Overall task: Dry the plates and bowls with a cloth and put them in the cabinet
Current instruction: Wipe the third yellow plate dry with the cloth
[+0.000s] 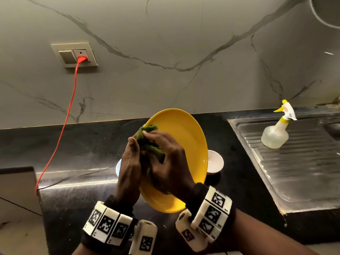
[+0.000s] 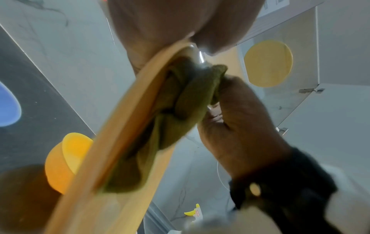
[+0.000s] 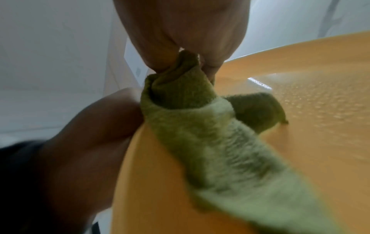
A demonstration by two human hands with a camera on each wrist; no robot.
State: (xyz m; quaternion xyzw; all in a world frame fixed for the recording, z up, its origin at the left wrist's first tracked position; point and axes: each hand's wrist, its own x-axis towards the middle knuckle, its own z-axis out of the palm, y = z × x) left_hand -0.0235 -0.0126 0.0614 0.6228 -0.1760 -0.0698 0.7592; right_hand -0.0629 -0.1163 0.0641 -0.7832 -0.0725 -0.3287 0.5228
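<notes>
A yellow plate [image 1: 185, 137] is held tilted above the black counter. My left hand [image 1: 131, 153] grips its left rim, thumb on the front and fingers behind. My right hand [image 1: 161, 150] grips a bunched green cloth [image 1: 150, 128] and presses it on the plate's face. In the right wrist view the fingertips [image 3: 180, 39] pinch the cloth [image 3: 210, 134], and water drops dot the plate [image 3: 310, 110]. The left wrist view shows the plate rim [image 2: 120, 134] edge-on with the cloth [image 2: 180, 102] against it. A white bowl [image 1: 215, 161] and a blue bowl [image 1: 118, 167] sit on the counter behind the plate.
A steel sink drainboard [image 1: 303, 162] at the right carries a spray bottle [image 1: 276, 133]. A red cable [image 1: 68, 111] runs from the wall socket down to the counter's left edge. A yellow bowl [image 2: 66, 159] stands on the counter. A yellow disc [image 2: 268, 63] shows inside the overhead cabinet.
</notes>
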